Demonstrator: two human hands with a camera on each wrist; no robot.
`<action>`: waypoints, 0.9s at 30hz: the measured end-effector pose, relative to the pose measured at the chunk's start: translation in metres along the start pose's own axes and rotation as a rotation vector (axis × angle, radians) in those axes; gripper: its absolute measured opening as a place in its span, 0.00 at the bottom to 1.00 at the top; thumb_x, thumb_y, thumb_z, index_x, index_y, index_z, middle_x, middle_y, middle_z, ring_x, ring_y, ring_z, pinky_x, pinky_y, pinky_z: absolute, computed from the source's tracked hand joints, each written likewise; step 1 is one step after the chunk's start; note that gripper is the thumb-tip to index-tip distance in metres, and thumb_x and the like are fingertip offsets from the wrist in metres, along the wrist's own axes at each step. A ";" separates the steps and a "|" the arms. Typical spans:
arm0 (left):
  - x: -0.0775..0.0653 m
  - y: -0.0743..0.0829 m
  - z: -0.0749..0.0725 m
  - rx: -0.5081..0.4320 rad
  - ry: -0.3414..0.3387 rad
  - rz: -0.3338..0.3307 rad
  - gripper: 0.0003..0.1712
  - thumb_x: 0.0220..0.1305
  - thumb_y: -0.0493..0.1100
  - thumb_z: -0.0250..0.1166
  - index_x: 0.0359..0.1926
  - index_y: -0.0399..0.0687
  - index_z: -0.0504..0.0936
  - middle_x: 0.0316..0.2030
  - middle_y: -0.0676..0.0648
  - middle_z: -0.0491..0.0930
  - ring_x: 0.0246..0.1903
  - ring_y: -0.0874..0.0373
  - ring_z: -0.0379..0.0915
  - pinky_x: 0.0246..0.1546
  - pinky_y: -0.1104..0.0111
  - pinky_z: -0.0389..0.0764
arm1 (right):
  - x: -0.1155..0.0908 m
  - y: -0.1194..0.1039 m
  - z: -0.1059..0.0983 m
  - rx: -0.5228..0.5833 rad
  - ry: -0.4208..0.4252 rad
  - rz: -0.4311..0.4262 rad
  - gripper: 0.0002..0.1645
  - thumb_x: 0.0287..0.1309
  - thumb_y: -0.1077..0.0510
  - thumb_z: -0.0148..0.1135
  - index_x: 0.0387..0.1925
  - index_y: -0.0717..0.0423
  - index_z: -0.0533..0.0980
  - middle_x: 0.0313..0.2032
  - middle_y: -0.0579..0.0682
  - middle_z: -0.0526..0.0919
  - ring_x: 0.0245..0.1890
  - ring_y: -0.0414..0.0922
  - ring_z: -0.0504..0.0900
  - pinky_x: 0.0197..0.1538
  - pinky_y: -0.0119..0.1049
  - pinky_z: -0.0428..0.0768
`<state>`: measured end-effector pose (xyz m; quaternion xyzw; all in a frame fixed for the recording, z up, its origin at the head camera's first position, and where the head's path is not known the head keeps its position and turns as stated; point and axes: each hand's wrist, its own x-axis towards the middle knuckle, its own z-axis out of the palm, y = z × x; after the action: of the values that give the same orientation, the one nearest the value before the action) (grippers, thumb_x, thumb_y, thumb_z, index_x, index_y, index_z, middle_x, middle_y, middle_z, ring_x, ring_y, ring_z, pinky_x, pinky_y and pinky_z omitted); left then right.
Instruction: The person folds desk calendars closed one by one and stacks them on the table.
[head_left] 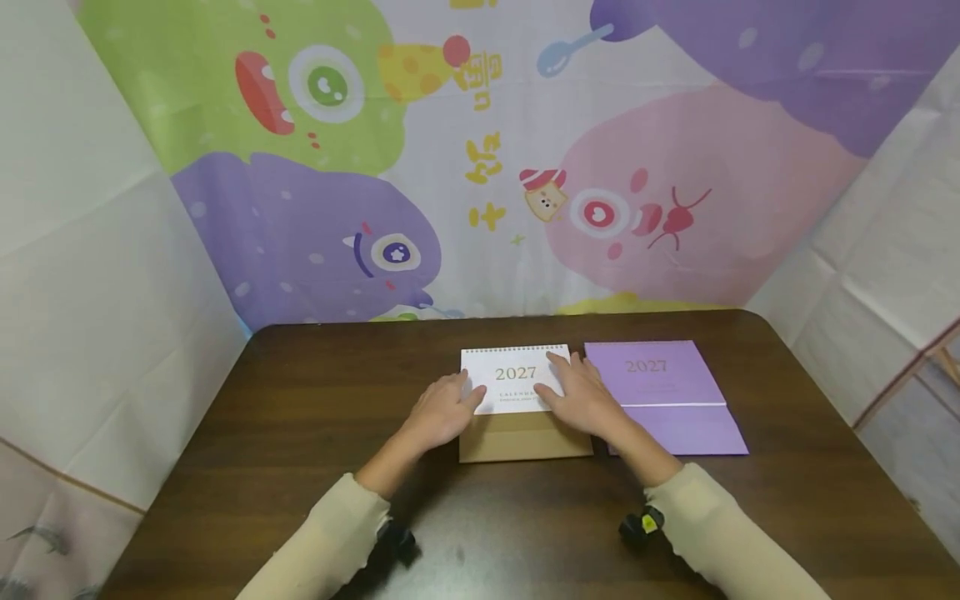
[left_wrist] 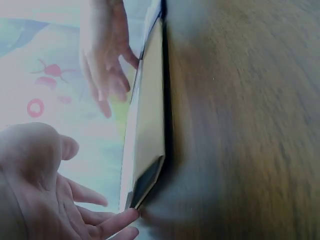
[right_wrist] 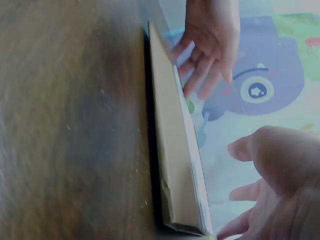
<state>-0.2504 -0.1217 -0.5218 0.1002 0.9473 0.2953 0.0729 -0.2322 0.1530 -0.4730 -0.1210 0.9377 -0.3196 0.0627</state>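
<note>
A white spiral-bound desk calendar (head_left: 517,379) marked 2027 lies low on the table, its brown cardboard stand (head_left: 517,442) showing along the near side. My left hand (head_left: 441,408) is at its left edge with fingers loosely extended; in the left wrist view, the fingertips (left_wrist: 129,216) reach the stand's corner. On the other side, my right hand (head_left: 583,400) spreads over the calendar's right edge, thumb and index finger above the white page. The right wrist view shows the stand (right_wrist: 170,145) side-on, with the right hand (right_wrist: 285,185) relaxed beside its near end.
A purple 2027 calendar (head_left: 675,429) lies just right of the white one, close to my right hand. Both are on a dark brown wooden table (head_left: 315,467). Behind its far edge hangs a cartoon-monster cloth (head_left: 480,267); pale sheets flank both sides.
</note>
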 end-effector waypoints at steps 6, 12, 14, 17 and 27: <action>0.009 -0.014 0.005 -0.006 0.018 -0.006 0.46 0.86 0.70 0.50 0.84 0.39 0.70 0.80 0.36 0.77 0.81 0.34 0.72 0.82 0.38 0.72 | 0.002 0.003 -0.001 -0.040 -0.001 -0.010 0.45 0.81 0.44 0.60 0.84 0.68 0.64 0.82 0.74 0.69 0.84 0.78 0.62 0.88 0.72 0.56; 0.011 -0.015 0.005 -0.127 0.075 -0.028 0.40 0.87 0.67 0.51 0.79 0.44 0.79 0.74 0.40 0.84 0.78 0.37 0.76 0.82 0.38 0.72 | 0.012 0.016 0.010 -0.028 0.067 -0.042 0.42 0.77 0.45 0.63 0.79 0.69 0.71 0.77 0.72 0.78 0.79 0.73 0.74 0.83 0.70 0.64; 0.011 -0.016 0.003 -0.182 0.078 -0.059 0.39 0.86 0.68 0.52 0.79 0.47 0.80 0.74 0.43 0.85 0.79 0.40 0.76 0.83 0.40 0.73 | 0.021 0.029 0.018 -0.018 0.094 -0.052 0.42 0.76 0.43 0.64 0.78 0.67 0.73 0.75 0.69 0.80 0.77 0.71 0.77 0.80 0.68 0.66; 0.014 -0.019 0.000 -0.237 0.068 -0.092 0.38 0.86 0.69 0.53 0.78 0.49 0.81 0.75 0.46 0.84 0.80 0.42 0.75 0.84 0.42 0.71 | 0.029 0.038 0.025 0.012 0.112 -0.050 0.40 0.75 0.43 0.64 0.76 0.64 0.76 0.74 0.67 0.83 0.75 0.71 0.78 0.78 0.67 0.68; 0.023 -0.032 0.003 -0.305 0.037 -0.111 0.37 0.86 0.67 0.54 0.79 0.50 0.80 0.78 0.45 0.81 0.83 0.43 0.71 0.86 0.44 0.68 | 0.000 -0.014 0.003 0.119 0.109 0.029 0.28 0.76 0.50 0.65 0.68 0.62 0.83 0.70 0.69 0.85 0.72 0.74 0.75 0.75 0.68 0.65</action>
<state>-0.2772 -0.1407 -0.5443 0.0298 0.8967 0.4331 0.0858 -0.2292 0.1407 -0.4666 -0.0859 0.9207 -0.3801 0.0232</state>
